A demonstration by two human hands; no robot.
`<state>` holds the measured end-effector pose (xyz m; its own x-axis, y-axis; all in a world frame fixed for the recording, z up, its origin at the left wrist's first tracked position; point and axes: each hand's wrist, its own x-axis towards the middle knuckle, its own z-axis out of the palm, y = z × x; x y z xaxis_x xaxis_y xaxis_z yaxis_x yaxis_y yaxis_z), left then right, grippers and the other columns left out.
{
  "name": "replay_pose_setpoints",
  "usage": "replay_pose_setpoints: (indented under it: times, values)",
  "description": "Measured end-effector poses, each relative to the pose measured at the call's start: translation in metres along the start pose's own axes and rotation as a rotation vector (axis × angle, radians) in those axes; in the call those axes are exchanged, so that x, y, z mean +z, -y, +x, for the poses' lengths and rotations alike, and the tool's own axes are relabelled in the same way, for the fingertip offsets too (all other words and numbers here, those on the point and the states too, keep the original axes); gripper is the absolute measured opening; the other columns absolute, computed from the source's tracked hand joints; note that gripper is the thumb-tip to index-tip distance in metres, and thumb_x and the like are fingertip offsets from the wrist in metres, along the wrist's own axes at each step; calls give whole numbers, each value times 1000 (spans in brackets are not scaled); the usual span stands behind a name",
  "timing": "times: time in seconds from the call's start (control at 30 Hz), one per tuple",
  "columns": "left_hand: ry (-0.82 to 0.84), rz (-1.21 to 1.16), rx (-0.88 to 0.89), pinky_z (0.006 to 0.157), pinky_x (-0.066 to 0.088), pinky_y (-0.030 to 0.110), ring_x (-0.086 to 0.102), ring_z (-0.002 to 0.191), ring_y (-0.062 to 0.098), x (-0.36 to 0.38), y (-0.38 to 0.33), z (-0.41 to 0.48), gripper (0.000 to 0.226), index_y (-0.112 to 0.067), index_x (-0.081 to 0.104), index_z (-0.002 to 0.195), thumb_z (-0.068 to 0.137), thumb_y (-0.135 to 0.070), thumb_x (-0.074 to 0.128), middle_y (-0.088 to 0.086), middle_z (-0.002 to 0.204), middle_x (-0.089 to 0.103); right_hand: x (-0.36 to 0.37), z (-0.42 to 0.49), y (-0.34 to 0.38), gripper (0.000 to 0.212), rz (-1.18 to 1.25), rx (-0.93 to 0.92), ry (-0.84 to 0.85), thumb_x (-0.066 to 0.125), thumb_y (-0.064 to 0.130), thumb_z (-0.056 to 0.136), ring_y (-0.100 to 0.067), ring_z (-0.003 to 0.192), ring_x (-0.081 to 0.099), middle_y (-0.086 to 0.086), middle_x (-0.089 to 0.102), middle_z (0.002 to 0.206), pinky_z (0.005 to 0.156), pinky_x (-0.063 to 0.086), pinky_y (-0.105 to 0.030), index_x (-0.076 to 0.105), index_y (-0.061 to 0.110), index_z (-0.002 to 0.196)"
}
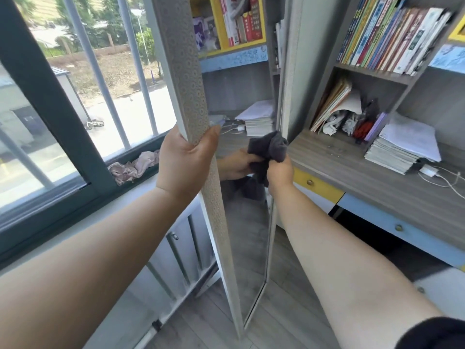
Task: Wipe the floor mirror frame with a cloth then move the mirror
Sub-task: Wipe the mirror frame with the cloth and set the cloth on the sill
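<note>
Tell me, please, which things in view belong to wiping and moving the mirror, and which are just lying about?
Part of the job:
floor mirror frame, gripped by the left hand
dark cloth, bunched in the right hand

Lying about:
pink rag on the windowsill
paper stack
charger
shelved books

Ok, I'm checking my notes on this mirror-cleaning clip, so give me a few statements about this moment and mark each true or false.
1. The left hand grips the patterned mirror frame. True.
2. The right hand holds a white cloth. False: the cloth is dark grey.
3. The cloth is at the mirror's right edge. True.
4. The mirror lies flat on the floor. False: it stands upright.
5. A pink rag lies on the windowsill. True.
</note>
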<state>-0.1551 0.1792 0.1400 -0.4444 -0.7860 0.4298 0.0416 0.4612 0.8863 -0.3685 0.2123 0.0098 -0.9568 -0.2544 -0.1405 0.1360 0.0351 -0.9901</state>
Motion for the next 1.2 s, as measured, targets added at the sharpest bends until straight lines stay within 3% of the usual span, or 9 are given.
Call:
replay_pose_setpoints:
  times: [0.13, 0.2, 0.3, 0.4, 0.63, 0.77, 0.93, 1.1, 1.2]
  values:
    - [13, -22, 20, 76, 55, 41, 61, 79, 17, -1, 3, 1, 14, -21, 65, 82, 85, -34, 59, 2, 84, 64, 7, -36, 52, 65, 91, -129, 48, 39, 14, 76, -40, 118, 57, -16, 64, 121, 94, 49, -40, 52, 19, 139]
    - [21, -35, 19, 67, 53, 34, 61, 74, 11, -1, 6, 2, 18, -13, 67, 87, 87, -30, 60, -4, 78, 64, 15, -58, 79, 61, 145, -244, 140, 42, 16, 85, -37, 134, 45, -19, 53, 139, 112, 38, -45, 43, 10, 145]
    - [33, -51, 11, 59, 45, 11, 58, 60, -11, -2, 6, 2, 19, -35, 62, 80, 92, -20, 64, -25, 61, 63, 21, -71, 86, 59, 89, -530, 166, 57, 28, 83, -22, 140, 43, 0, 52, 146, 113, 38, -54, 46, 37, 140]
    - [38, -27, 0, 58, 43, 22, 53, 57, 1, -2, 9, 2, 20, -28, 57, 72, 91, -26, 62, -15, 58, 56, 14, -78, 48, 61, -77, -666, 173, 55, 7, 92, -20, 147, 32, 3, 41, 152, 122, 27, -43, 39, 31, 145]
    - [32, -49, 19, 62, 46, 35, 53, 67, 25, 0, 12, 4, 38, 5, 61, 95, 91, -32, 60, 14, 74, 57, -6, -87, -15, 57, -121, -134, 45, 49, 1, 90, -27, 126, 55, -6, 63, 132, 110, 43, -40, 51, 27, 141]
    - [43, -14, -18, 46, 35, 17, 42, 45, 1, -2, 10, 3, 31, -16, 51, 71, 95, -33, 61, -7, 56, 43, 6, -99, 43, 51, 35, -318, 160, 54, 14, 87, -20, 126, 57, -1, 65, 131, 110, 44, -47, 55, 31, 135]
    - [65, -36, -25, 48, 34, 7, 47, 53, -5, -2, 7, 3, 25, -16, 53, 84, 96, -36, 60, -16, 63, 48, 14, -136, 51, 54, 26, -683, 312, 58, 11, 90, -16, 143, 37, -2, 43, 151, 121, 29, -46, 47, 29, 140]
    - [104, -29, -9, 52, 33, 17, 44, 55, -1, -5, 8, 4, 40, -5, 58, 86, 96, -43, 57, -16, 60, 43, 0, -153, -39, 34, -93, -386, 221, 57, 41, 92, -20, 132, 51, -2, 57, 138, 113, 38, -52, 63, 31, 124]
    - [148, -51, -8, 52, 32, 16, 42, 54, -2, -4, 7, 4, 40, -9, 55, 77, 97, -44, 54, -16, 60, 41, 2, -159, -26, 18, 28, -225, 88, 60, 29, 79, -29, 107, 63, -12, 67, 110, 99, 47, -60, 69, 36, 92]
